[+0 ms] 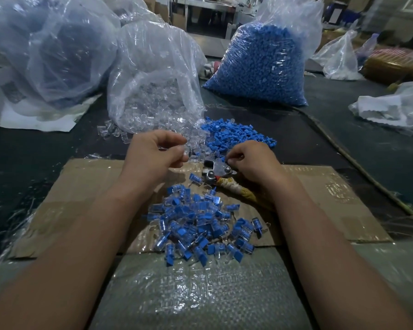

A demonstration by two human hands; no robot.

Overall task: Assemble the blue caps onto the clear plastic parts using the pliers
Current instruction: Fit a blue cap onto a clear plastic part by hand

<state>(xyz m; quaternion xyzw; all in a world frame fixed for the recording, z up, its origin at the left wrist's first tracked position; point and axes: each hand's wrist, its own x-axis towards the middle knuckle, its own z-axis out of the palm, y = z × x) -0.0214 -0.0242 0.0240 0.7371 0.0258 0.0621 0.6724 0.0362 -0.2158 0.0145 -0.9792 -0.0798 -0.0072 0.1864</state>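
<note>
Between your hands, pliers (221,169): lying on the cardboard (332,186), head far, wrapped handle near-right.
Your right hand (250,163): fingers curled at the pliers' head; any pinch, you cannot tell.
Your left hand (153,151): fingers curled, pinching a clear part (184,152).
Loose blue caps (236,136): heaped just beyond.

pliers (218,169): dull metal, cloth-wrapped hdls | blue caps (234,136): matt plast. | clear parts (153,110): glossy plast. | cardboard (91,186): matt, rough

Assembly workshop: bulk parts bags (260,67), cardboard worktop (93,186).
</note>
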